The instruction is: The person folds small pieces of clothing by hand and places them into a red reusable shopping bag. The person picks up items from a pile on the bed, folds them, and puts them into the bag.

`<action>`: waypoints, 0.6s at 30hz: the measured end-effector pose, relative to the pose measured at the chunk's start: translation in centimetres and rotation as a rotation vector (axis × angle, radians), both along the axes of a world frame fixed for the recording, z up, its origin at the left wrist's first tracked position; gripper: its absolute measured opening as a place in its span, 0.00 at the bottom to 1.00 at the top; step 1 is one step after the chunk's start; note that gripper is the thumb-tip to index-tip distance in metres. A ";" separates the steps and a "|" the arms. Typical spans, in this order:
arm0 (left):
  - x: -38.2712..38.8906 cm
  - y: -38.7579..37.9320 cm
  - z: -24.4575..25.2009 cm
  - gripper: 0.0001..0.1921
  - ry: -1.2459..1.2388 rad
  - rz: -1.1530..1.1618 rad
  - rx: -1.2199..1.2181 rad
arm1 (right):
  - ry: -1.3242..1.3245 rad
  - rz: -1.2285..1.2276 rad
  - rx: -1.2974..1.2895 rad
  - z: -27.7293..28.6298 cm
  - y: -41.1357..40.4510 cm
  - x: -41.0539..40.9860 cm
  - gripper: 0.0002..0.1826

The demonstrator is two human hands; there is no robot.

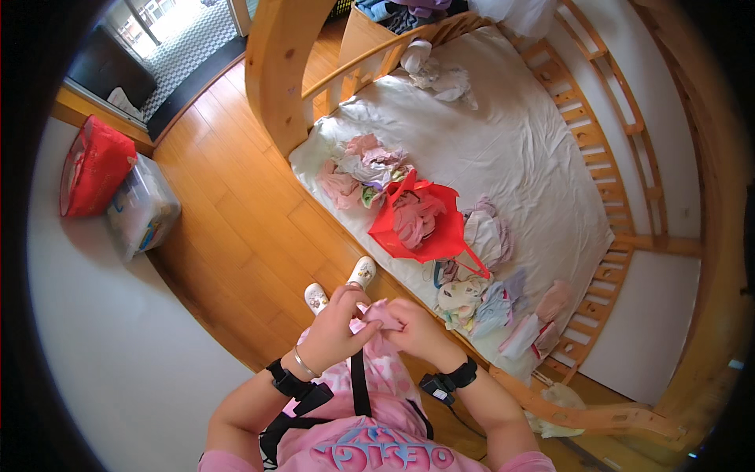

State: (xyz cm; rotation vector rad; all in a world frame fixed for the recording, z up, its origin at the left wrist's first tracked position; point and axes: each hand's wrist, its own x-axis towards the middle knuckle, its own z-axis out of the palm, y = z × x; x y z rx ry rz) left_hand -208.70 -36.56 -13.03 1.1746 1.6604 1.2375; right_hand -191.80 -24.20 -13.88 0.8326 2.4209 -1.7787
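Close in front of my body, a small pink cloth garment (384, 317) is stretched between my two hands. My left hand (339, 324) pinches its left side, with the thumb lying along the lower edge. On the other side my right hand (420, 331) grips it with the fingers curled in. The exact kind of garment cannot be made out. Beyond my hands, on the bed's near edge, a red fabric bag (451, 227) gapes open with crumpled pink clothing (416, 218) inside.
Clothes piles lie on the white bed sheet (525, 153): pink and white ones (365, 168) left of the bag, pale ones (472, 301) right of it. A wooden railing (590, 141) borders the bed. By the wall stand a plastic storage box (147, 200) and another red bag (97, 168).
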 end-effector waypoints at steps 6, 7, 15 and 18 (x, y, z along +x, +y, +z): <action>0.9 4.5 -6.3 0.20 -0.025 0.004 -0.262 | -0.076 -0.501 -0.046 -5.0 7.5 3.4 0.12; 1.1 5.3 -7.6 0.19 -0.019 -0.003 -0.281 | -0.068 -0.567 -0.026 -6.0 9.0 3.6 0.12; 1.2 11.9 -17.6 0.21 -0.031 0.004 -0.383 | -0.256 -0.288 0.500 -16.6 17.3 2.8 0.16; 0.8 13.6 -20.5 0.20 0.026 0.022 -0.402 | -0.305 -0.100 0.353 -20.6 16.8 1.4 0.23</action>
